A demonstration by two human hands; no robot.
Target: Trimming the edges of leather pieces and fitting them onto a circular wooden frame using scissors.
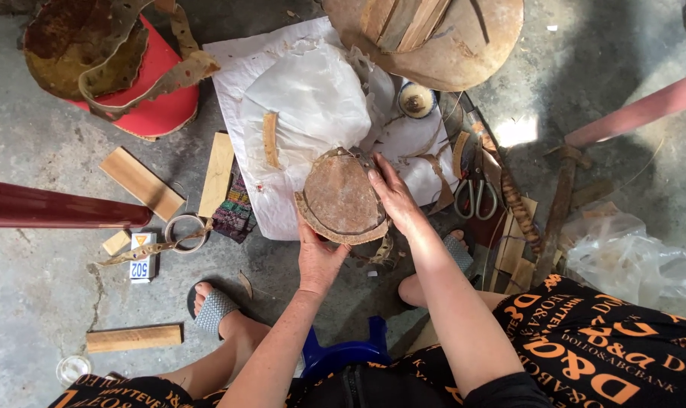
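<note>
While the person sits on a low blue stool [343, 353] over a concrete floor [33, 287], both hands hold a round brown leather disc [341, 198] just above the near edge of a white paper sheet [244, 68]. The left hand [318, 261] grips the disc's lower rim from beneath, fingers curled around it; the right hand [394, 198] lies flat, fingers extended, against its right side. Scissors [476, 193] rest to the right, wooden slats [141, 183] and a tape ring [185, 231] to the left, and a red stool [157, 106] at upper left.
</note>
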